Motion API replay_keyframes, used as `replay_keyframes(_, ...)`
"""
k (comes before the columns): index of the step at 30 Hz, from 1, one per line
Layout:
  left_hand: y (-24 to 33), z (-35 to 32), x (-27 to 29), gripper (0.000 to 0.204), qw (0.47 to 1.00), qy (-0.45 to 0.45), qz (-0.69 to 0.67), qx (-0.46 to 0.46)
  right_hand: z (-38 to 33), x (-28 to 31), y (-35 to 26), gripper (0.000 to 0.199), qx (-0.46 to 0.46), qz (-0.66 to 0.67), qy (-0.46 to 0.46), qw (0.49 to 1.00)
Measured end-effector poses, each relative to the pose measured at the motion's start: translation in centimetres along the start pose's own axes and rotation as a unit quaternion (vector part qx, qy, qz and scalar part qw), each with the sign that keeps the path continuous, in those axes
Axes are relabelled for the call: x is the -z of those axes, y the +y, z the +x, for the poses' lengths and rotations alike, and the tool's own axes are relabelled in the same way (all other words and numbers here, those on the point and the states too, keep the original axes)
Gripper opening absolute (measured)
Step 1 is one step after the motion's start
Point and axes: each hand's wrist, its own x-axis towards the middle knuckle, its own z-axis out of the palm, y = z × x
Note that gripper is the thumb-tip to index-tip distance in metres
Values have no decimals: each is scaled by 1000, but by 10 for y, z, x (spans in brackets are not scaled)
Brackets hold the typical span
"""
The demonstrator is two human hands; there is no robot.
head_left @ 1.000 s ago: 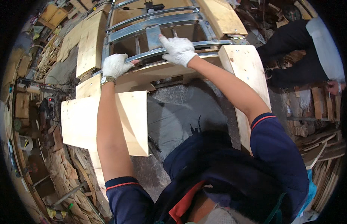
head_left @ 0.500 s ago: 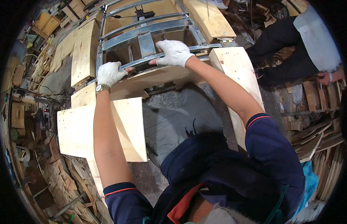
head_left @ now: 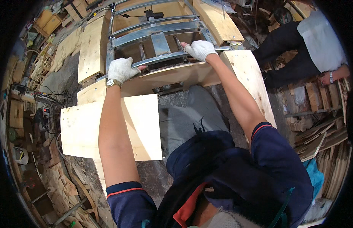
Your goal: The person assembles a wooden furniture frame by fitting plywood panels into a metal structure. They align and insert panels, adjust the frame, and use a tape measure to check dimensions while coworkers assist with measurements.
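Observation:
A grey metal frame (head_left: 160, 43) with curved crossbars lies in a wooden box-like structure ahead of me. My left hand (head_left: 121, 70), in a white knit glove with bare fingertips, is closed around the left end of its near rail. My right hand (head_left: 201, 50), gloved the same way, is closed over that rail close to its right end, a bare fingertip pointing left. The fingers' undersides are hidden. Between my hands, the near rail (head_left: 165, 59) runs above an upright wooden panel (head_left: 165, 77). A black motor-like part (head_left: 153, 15) with a cable sits farther back on the frame.
A pale plywood board (head_left: 140, 127) lies under my left forearm. Wooden side pieces (head_left: 246, 70) flank me. On the right stands another person (head_left: 321, 41) in dark trousers. Wood scraps (head_left: 60, 178) litter the left; stacked boards (head_left: 334, 173) are at right.
My right hand has moved right along the near rail, away from the left hand. The left hand stays on the rail. The whole view has shifted slightly.

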Motion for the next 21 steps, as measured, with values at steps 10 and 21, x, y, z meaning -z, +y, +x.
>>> replay_keyframes(10, 0, -3, -3, 82, 1000, 10, -2, 5, -10, -2, -3, 83, -4, -6, 34, 999)
replay_keyframes(21, -3, -1, -10, 78, 1000, 12, 14, 2, -11, 6, -1, 79, 28, 18, 5, 999)
